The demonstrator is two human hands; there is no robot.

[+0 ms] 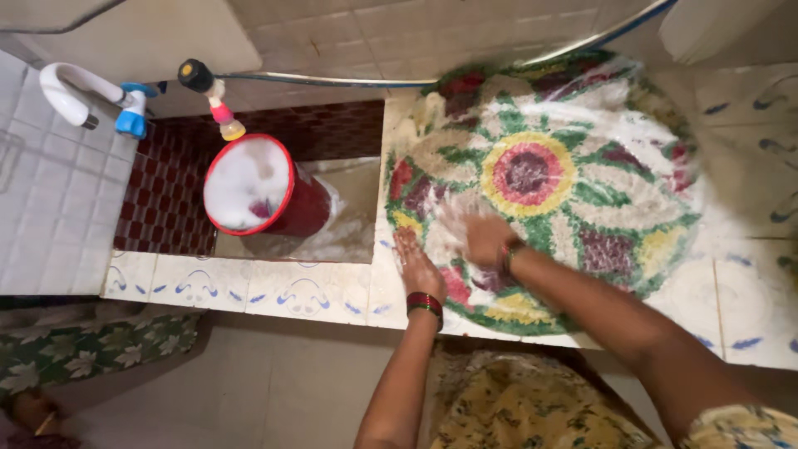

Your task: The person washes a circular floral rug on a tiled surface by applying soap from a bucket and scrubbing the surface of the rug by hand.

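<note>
- Yellow patterned clothing (532, 407) fills the frame at 6 o'clock, closest to the lens; both forearms rise out of it.
- Left hand (416, 264): palm down on the near rim of the round floral mat (540, 175), at its 8 o'clock edge, fingers straight and close together. Red bangles (425, 303) at the wrist.
- Right hand (482, 237): flat on the mat just right of the left, motion-blurred; fingers seem loosely spread, hard to tell.
- Mat lies soapy on the tiled counter (266, 287), right of centre, suds thick toward 1 o'clock.
- Red bucket (253, 187) full of foam sits in the sunken basin at 9 o'clock of the mat; a tap (87, 96) on the wall at 10 o'clock, and a second spout (218, 104) over the bucket.
- Judgement: scrubbing goes best with one palm pinning the rim while the other works in short strokes; mat overhangs the counter edge at 6 o'clock, so press down, not outward.
</note>
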